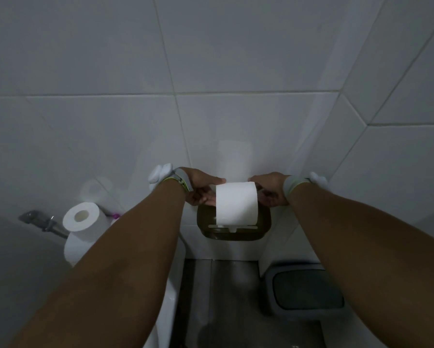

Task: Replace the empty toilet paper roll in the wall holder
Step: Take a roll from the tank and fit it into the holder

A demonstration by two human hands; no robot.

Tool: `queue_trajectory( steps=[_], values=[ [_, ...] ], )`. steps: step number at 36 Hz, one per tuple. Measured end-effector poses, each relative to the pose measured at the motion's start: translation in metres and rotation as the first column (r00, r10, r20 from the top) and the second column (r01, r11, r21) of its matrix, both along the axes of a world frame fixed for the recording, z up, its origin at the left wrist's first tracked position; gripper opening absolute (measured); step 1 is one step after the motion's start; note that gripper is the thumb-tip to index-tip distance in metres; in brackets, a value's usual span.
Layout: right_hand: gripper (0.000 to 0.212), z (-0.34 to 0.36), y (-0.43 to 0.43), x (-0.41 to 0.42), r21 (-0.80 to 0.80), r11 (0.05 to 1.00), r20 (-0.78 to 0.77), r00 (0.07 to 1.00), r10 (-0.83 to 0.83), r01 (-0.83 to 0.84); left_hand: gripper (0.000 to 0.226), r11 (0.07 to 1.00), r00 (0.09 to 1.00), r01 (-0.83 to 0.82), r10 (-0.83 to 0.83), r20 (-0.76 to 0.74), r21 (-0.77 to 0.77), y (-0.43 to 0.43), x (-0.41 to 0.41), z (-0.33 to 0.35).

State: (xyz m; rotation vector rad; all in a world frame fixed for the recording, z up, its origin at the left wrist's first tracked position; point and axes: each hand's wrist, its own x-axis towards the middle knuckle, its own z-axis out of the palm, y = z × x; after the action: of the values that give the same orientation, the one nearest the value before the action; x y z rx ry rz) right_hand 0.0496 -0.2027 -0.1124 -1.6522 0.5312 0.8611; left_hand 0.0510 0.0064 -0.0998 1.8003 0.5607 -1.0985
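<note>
The left hand (200,188) and right hand (269,190) grip opposite ends of a full white toilet paper roll (236,203), fingers curled, seemingly around its spindle. The roll sits above the dark wall holder (233,233).

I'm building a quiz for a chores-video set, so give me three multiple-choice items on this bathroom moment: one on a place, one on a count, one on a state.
1. Where is the bin?
A. on the floor at lower right
B. on the toilet tank
C. hung on the wall

2. How many hands touch the roll at the holder?
A. none
B. one
C. two

3. How is the spare roll standing?
A. on end, core up
B. on its side
C. unrolled flat

Answers:
1 A, the grey bin sits on the floor.
2 C, the left hand and right hand grip the ends of the roll above the holder.
3 A, the spare roll shows its core hole on top.
</note>
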Motion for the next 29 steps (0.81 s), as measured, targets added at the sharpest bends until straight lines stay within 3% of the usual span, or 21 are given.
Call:
queue_trajectory(
  steps=[8,20,29],
  values=[
    [0.031,-0.008,-0.009,-0.009,-0.048,0.998,-0.030,0.999,0.038,-0.040,0.041,0.998,0.998,0.055,-0.056,-0.043,-0.008,-0.008,-0.006,-0.006],
    [0.039,0.006,-0.016,0.002,-0.060,0.998,0.002,1.000,0.021,-0.021,0.044,0.998,0.997,0.070,-0.069,0.030,-0.003,-0.017,0.001,0.013],
    [0.037,-0.005,-0.003,-0.003,-0.038,0.998,-0.005,0.999,0.041,-0.041,0.042,0.999,0.999,0.032,-0.032,-0.023,0.000,-0.005,-0.004,0.003]
  ],
)
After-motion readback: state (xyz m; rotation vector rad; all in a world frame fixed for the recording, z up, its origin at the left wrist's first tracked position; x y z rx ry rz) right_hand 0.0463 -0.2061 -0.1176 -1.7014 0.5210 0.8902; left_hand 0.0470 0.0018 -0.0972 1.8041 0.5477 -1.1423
